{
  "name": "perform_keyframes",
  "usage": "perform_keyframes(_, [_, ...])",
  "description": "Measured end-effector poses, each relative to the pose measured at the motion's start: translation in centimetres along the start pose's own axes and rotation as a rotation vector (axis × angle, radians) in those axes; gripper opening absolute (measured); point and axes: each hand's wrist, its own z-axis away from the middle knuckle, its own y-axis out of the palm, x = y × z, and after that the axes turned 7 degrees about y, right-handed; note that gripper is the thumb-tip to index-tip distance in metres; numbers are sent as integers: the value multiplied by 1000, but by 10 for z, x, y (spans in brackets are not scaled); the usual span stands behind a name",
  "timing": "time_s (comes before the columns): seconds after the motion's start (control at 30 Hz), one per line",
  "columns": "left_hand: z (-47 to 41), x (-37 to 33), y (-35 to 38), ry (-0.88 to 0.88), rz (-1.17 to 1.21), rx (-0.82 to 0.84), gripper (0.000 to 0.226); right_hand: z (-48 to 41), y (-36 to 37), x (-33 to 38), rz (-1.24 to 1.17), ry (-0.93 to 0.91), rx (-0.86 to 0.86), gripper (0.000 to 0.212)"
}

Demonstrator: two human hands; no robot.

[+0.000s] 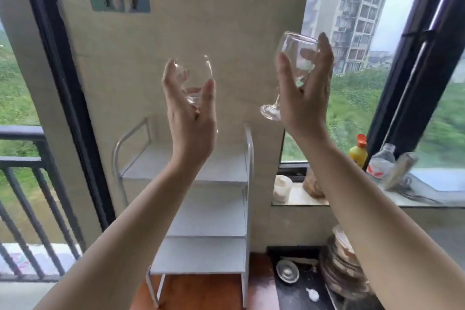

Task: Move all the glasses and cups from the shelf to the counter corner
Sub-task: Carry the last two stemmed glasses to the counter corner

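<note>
Two wine glasses up above the white shelf (186, 166), its tiers showing bare: left hand (191, 113) cups one glass (193, 78), right hand (305, 93) wraps the other (297, 58). I judge only placing remains.

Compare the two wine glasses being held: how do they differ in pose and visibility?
The right glass is held higher and tilted, its stem and foot showing beside the right hand. The left glass sits lower and nearly upright, its stem hidden behind the left hand. Both are clear, empty stemmed glasses gripped around the bowl.
</note>
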Motion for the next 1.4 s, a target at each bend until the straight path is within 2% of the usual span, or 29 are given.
perform_keyframes(0.23, [68,-76,84,-82,206,172,69,14,-144,-33,170,97,-72,67])
perform_keyframes(0.43, [148,-172,141,-94,382,358,77,48,-295,-24,277,162,-195,59])
perform_keyframes(0.57, [237,-250,174,-136,471,513,79,98,-429,-16,404,246,-317,74])
perform_keyframes(0.83, [431,-443,234,-247,669,849,82,213,-718,33,600,428,-575,78])
perform_keyframes(1.07, [548,-576,287,-260,877,1080,87,271,-884,66,754,438,-804,65])
perform_keyframes(1.2, [614,-643,325,-286,991,1210,91,300,-965,69,842,497,-918,67])
perform_keyframes(1.4, [711,-764,393,-216,1144,1387,89,325,-1096,77,1004,583,-1084,69])
